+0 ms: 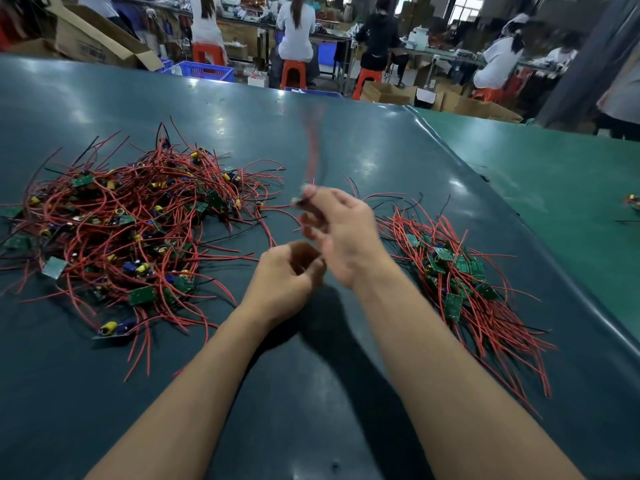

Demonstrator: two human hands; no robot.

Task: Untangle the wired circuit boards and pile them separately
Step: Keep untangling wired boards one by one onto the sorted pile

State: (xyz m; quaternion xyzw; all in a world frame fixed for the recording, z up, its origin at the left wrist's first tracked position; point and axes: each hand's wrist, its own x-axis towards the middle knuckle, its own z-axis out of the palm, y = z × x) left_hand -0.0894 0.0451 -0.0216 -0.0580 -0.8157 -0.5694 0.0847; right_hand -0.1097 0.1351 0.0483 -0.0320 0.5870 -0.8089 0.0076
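Table [346, 393]: dark green sheet under everything here, with a lighter green stretch on the right past a raised seam.
Tangle [138, 223]: big heap of green boards with red and black wires, left of the hands, wires crossing every way, loose ends trailing toward the near edge.
Sorted pile [460, 282]: smaller heap right of the hands, boards bunched at its middle, wires mostly running one way toward the near right.
Right hand [343, 230]: raised over the table between the two heaps, thumb and fingertips pinching a small board.
Held board [300, 199]: at the right fingertips, blurred, too smeared to show its parts.
Held wire [313, 147]: red streak rising from that board away from the person, blurred.
Left hand [287, 275]: just below and nearer than the right, fingers curled in toward the palm; whether they grip anything cannot be told.
Stray board [633, 199]: at the far right edge on the lighter green, well apart from both heaps.
Background: people seated on orange stools [293, 73] at benches, a blue crate [204, 70], cardboard boxes [93, 39].
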